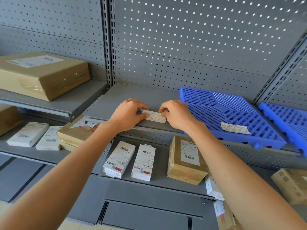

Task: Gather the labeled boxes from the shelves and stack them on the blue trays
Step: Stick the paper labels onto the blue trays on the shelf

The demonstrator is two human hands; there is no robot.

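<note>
Grey pegboard shelving is surrounding both hands, left hand [128, 113] and right hand [177, 113] each pinching an end of a paper label [154, 116] on the shelf edge beside the blue tray [232, 113], so gathering seems not yet begun, labeled boxes [129, 161] lying below needing grasping next.

Even, soft daylight; light shines through the grey perforated metal back panel [199, 39]; wide-angle bending at edges, corners slightly blurred.

Left hand [128, 113] and right hand [177, 113] pinch a paper label [154, 116] on the shelf [132, 95].
</note>
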